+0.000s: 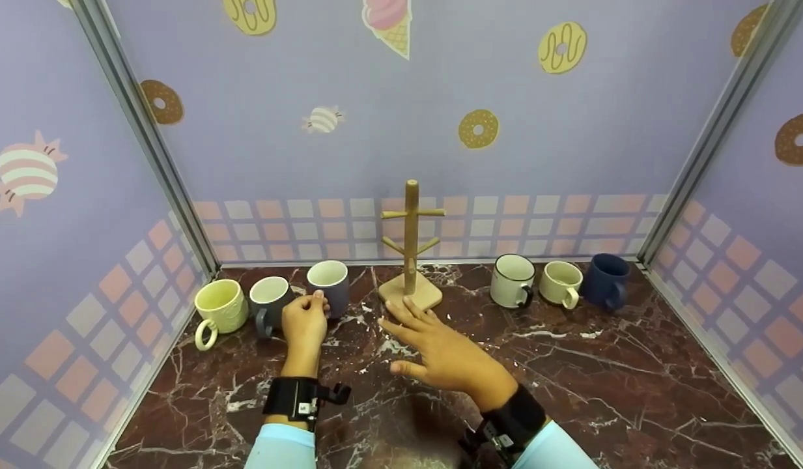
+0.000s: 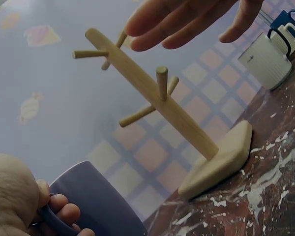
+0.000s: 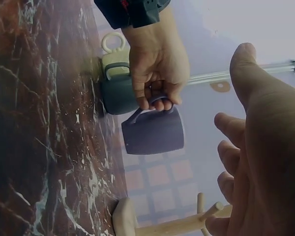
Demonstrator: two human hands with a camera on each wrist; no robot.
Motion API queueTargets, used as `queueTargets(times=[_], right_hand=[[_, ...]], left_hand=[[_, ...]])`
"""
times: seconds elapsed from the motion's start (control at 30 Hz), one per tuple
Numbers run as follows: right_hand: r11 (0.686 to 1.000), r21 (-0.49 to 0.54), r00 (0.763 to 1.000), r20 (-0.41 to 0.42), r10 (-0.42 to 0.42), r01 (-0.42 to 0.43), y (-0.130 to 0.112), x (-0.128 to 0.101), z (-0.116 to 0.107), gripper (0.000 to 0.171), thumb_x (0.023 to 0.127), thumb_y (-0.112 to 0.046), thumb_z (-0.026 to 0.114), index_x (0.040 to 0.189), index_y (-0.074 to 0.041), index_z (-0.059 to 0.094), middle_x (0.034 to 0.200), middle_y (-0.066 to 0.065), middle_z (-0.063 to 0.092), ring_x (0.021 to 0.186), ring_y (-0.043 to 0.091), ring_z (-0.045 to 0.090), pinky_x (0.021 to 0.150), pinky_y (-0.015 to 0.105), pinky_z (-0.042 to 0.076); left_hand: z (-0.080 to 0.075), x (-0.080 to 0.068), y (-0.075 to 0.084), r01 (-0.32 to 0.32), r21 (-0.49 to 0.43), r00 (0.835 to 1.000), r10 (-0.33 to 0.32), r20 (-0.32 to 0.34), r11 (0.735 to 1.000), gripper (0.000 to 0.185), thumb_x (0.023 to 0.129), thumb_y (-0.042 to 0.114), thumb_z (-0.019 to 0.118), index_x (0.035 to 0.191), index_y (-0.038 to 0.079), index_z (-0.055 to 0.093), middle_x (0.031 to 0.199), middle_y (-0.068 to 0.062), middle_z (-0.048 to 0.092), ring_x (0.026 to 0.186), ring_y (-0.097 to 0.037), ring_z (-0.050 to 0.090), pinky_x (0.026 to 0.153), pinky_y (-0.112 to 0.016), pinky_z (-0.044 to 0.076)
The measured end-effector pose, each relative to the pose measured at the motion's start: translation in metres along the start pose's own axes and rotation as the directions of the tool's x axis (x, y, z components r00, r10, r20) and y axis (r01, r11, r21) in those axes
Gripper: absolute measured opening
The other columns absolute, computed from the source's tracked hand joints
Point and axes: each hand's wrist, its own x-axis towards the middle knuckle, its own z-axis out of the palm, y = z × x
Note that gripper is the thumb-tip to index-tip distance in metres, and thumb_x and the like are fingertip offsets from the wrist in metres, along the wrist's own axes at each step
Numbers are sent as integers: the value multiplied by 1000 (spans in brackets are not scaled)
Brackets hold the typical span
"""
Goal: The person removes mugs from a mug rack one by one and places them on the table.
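My left hand (image 1: 305,324) curls its fingers (image 2: 59,212) through the handle of a purple mug (image 1: 330,284), which stands left of a wooden mug tree (image 1: 411,242). Whether the mug rests on the marble table (image 1: 603,384) or is just off it, I cannot tell. In the right wrist view the left hand (image 3: 157,64) holds the same purple mug (image 3: 155,132) by its handle. My right hand (image 1: 434,348) hovers flat with straight fingers just in front of the tree's base (image 1: 411,297), holding nothing. All pegs of the mug tree (image 2: 157,103) are bare.
A cream mug (image 1: 219,306) and a dark grey mug (image 1: 269,299) stand left of the purple one. Right of the tree stand a white mug (image 1: 512,280), a small cream mug (image 1: 561,283) and a navy mug (image 1: 606,280). Patterned walls close three sides.
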Motion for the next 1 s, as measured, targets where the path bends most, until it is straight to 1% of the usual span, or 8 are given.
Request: queueTargets(times=[0.07, 0.1, 0.2, 0.33, 0.53, 0.7, 0.87, 1.0], right_hand=[[1000, 4, 1000, 8, -2, 2, 0, 0, 1, 84, 112, -72, 49, 181, -30, 28, 191, -5, 2, 179, 37, 6, 144, 62, 17], [1000, 10, 1000, 11, -5, 5, 0, 0, 2, 84, 112, -72, 49, 181, -30, 27, 191, -5, 3, 179, 36, 6, 144, 62, 17], [1000, 26, 1000, 17, -13, 13, 0, -1, 4, 83, 112, -72, 48, 182, -32, 26, 192, -6, 4, 179, 36, 6, 144, 64, 16], [999, 39, 999, 31, -13, 11, 1, -2, 6, 80, 113, -70, 50, 182, -35, 25, 192, -7, 6, 179, 35, 5, 143, 66, 16], [999, 37, 998, 54, -16, 14, 1, -1, 8, 79, 115, -65, 53, 182, -35, 24, 192, -6, 8, 179, 37, 11, 143, 66, 18], [999, 45, 998, 69, 15, -18, 3, -2, 6, 81, 113, -72, 47, 182, -37, 22, 191, -11, 5, 179, 36, 10, 144, 64, 17], [997, 60, 997, 71, 37, -42, 6, -3, 4, 82, 112, -75, 43, 182, -37, 21, 190, -13, 4, 179, 34, 8, 144, 63, 15], [996, 72, 997, 55, 53, -56, 9, -4, -1, 83, 112, -74, 45, 182, -36, 23, 190, -12, 5, 179, 35, 11, 143, 64, 16]], left_hand=[[1, 0, -4, 29, 7, 1000, -29, -4, 1000, 31, 108, 21, 77, 80, 9, 85, 76, -2, 82, 69, -12, 76, 63, -24, 63], [-1, -2, -3, 19, -11, 1000, -19, -1, 1000, 31, 107, 20, 78, 80, 7, 84, 76, -4, 81, 69, -13, 77, 63, -24, 63], [-5, -13, 8, 15, -26, 1000, -15, -7, 1000, 33, 109, 18, 73, 84, -1, 84, 79, -12, 82, 69, -16, 77, 63, -26, 64], [-5, -13, 10, 32, 6, 999, -32, -25, 999, 36, 111, 18, 68, 85, -2, 84, 81, -14, 83, 69, -17, 78, 63, -25, 64], [-3, 7, -21, 31, 98, 998, -25, -58, 995, 37, 110, 22, 67, 81, 9, 86, 76, -4, 82, 72, -15, 77, 66, -24, 58], [-4, 11, -30, 10, 183, 996, 6, -86, 983, 36, 109, 24, 68, 82, 8, 87, 78, -6, 84, 80, -28, 79, 75, -36, 58], [-10, 9, -25, 17, 215, 997, -1, -74, 976, 36, 110, 24, 67, 86, 7, 87, 84, -10, 85, 85, -34, 79, 79, -42, 59], [-17, 3, -10, 26, 262, 998, -8, -69, 965, 32, 108, 25, 69, 87, 7, 86, 91, -14, 85, 88, -38, 75, 82, -47, 58]])
